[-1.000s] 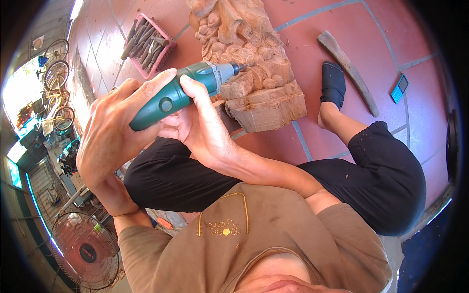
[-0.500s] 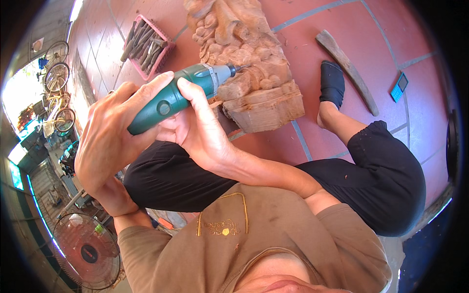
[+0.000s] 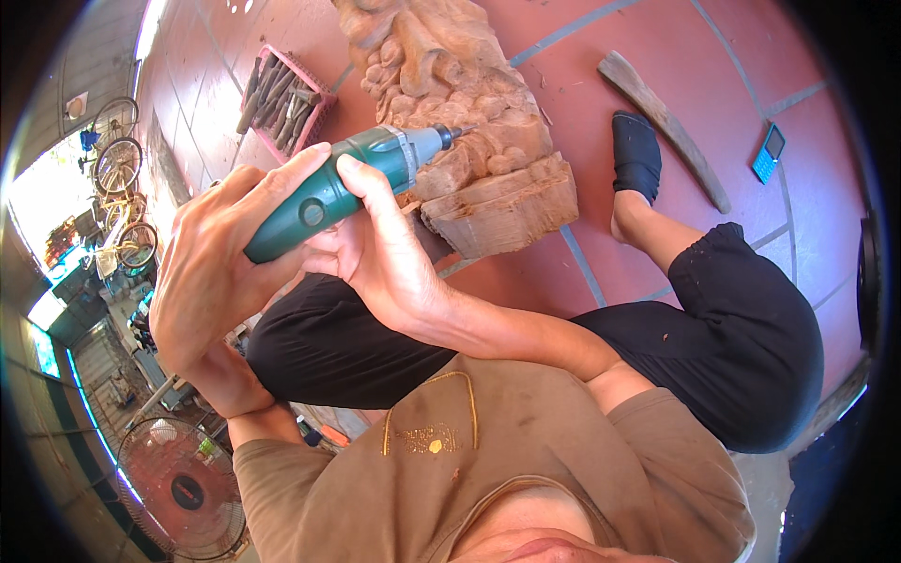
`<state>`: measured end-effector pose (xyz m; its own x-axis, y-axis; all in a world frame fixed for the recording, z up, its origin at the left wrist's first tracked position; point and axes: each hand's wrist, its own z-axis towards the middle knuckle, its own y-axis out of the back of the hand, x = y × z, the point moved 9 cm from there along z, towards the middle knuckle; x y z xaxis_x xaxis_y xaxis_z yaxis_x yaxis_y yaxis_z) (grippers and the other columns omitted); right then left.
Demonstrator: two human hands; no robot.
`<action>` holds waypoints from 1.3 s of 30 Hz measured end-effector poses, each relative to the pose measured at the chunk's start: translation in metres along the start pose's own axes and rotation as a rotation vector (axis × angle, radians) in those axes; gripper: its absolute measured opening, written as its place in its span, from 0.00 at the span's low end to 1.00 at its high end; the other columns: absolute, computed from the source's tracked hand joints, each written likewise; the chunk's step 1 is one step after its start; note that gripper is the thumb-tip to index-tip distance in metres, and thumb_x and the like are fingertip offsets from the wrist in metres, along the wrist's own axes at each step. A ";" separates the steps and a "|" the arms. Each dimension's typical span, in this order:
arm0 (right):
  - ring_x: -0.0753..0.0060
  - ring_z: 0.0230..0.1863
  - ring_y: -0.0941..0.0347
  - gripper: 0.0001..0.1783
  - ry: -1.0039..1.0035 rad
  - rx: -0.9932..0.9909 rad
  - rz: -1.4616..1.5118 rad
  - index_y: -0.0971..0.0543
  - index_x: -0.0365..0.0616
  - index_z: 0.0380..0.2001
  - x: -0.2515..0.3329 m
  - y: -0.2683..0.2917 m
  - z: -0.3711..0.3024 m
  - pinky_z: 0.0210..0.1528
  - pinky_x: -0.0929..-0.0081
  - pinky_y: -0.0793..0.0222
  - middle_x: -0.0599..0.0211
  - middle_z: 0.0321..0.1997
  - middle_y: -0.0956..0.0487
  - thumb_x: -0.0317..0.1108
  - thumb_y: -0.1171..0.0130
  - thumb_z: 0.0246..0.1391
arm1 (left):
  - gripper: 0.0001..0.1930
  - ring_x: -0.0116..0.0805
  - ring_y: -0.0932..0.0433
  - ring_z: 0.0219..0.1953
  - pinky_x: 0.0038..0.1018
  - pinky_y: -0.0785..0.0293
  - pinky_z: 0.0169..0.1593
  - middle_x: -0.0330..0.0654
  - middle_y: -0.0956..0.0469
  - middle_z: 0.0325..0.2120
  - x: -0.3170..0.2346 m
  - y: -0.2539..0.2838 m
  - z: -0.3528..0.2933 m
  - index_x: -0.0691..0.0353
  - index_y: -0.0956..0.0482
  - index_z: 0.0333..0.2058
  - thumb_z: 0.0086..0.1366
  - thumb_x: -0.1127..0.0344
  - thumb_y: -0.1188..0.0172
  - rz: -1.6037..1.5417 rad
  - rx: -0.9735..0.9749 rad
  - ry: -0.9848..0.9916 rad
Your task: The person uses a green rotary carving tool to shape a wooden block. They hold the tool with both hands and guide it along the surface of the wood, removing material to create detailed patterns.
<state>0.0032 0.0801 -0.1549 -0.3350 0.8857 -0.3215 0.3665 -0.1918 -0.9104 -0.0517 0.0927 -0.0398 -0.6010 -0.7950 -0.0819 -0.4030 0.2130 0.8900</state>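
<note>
A green rotary tool [image 3: 324, 202] with a grey nose lies slantwise in both hands. My left hand [image 3: 211, 258] is closed round its rear part, fingers over the top. My right hand [image 3: 385, 249] closes on it from below and the right, its thumb along the body near the nose. The thin bit reaches over the near part of a carved wooden block [image 3: 502, 202], close to its rounded relief. Whether the bit touches the wood I cannot tell.
A pink basket [image 3: 324, 111] of wood-handled tools stands left of the carving. On the red tiles [image 3: 554, 84] to the right lie a curved wooden stick [image 3: 666, 131] and a blue keypad phone [image 3: 770, 155]. A fan [image 3: 183, 488] stands lower left; bicycles [image 3: 122, 169] are farther back.
The view has shifted slightly, so the carving and basket sit a little differently in it. Both hands keep their hold on the rotary tool, and its bit stays over the carving.
</note>
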 end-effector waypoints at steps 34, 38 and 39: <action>0.63 0.52 0.23 0.23 -0.052 0.202 0.031 0.30 0.49 0.50 0.009 -0.015 0.014 0.54 0.60 0.27 0.66 0.50 0.22 0.55 0.49 0.63 | 0.36 0.49 0.22 0.29 0.38 0.28 0.34 0.47 0.26 0.27 -0.002 0.013 0.015 0.51 0.27 0.58 0.46 0.66 0.32 0.084 0.026 -0.006; 0.62 0.53 0.24 0.24 -0.066 0.216 0.052 0.29 0.48 0.50 0.012 -0.020 0.020 0.55 0.59 0.27 0.66 0.50 0.22 0.55 0.49 0.63 | 0.35 0.49 0.22 0.28 0.38 0.28 0.33 0.47 0.25 0.27 -0.006 0.023 0.022 0.53 0.26 0.57 0.45 0.65 0.32 0.131 0.005 -0.015; 0.62 0.53 0.24 0.24 -0.057 0.212 0.048 0.29 0.47 0.51 0.014 -0.019 0.022 0.55 0.59 0.27 0.66 0.50 0.22 0.55 0.49 0.63 | 0.35 0.47 0.22 0.29 0.36 0.27 0.34 0.46 0.24 0.28 -0.006 0.023 0.024 0.53 0.26 0.58 0.45 0.68 0.34 0.133 0.003 -0.015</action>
<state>-0.0275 0.0874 -0.1474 -0.3720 0.8493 -0.3745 0.1942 -0.3233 -0.9261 -0.0736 0.1163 -0.0297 -0.6592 -0.7513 0.0302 -0.3213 0.3178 0.8921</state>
